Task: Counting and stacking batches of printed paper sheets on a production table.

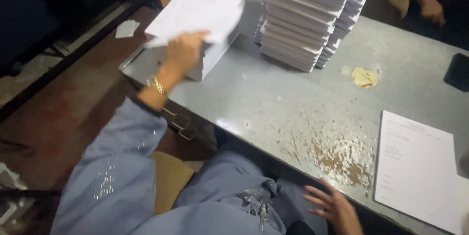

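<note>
My left hand (184, 49) reaches out to the far left of the grey metal table (273, 93) and grips the top sheets (200, 10) of a white paper stack (207, 61), lifting their near edge. A gold bracelet sits on that wrist. My right hand (334, 208) hovers with spread fingers, holding nothing, below the table's near edge, close to my lap. A flat white printed pad (417, 169) lies on the table to the right of that hand.
A tall pile of white paper bundles (308, 15) stands at the back centre. A round yellow sticker (365, 77) and a patch of chipped paint (337, 154) mark the tabletop. A dark phone (458, 71) lies far right. Another person's arm (425, 0) is at top right.
</note>
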